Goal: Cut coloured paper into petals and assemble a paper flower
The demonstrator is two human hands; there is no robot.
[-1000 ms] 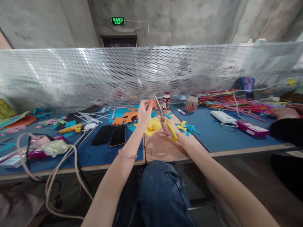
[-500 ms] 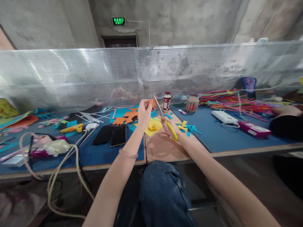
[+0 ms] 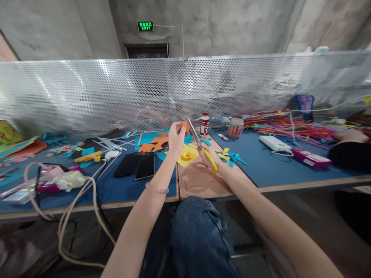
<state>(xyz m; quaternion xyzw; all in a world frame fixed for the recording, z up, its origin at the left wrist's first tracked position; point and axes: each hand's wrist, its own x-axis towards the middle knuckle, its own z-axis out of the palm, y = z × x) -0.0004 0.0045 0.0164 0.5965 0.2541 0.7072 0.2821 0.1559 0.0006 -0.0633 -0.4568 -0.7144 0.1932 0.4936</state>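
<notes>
My left hand [image 3: 177, 136] is closed on a small orange piece [image 3: 185, 125], held up over the table with its fingers. In my right hand [image 3: 206, 156] are yellow-handled scissors [image 3: 214, 166], their blades pointing up and left beside the orange piece. Whether the blades touch it I cannot tell. Beneath the hands lies a yellow sheet [image 3: 182, 160] with a yellow roll of tape [image 3: 186, 156] on it. Cut orange paper [image 3: 158, 143] and blue sheets rest left of my left hand.
Two dark phones [image 3: 145, 166] lie at left, near cables [image 3: 94, 193]. A red-capped bottle [image 3: 204, 123] and a jar [image 3: 235, 127] stand behind. Coloured pipe cleaners [image 3: 290, 125], a white power bank [image 3: 274, 143] and another person's arm [image 3: 352, 150] are at right. A perforated metal screen [image 3: 185, 88] backs the table.
The scissors' blades and the orange piece have shifted very slightly left. Both hands keep their hold. At the right, the other person's hand has moved a little.
</notes>
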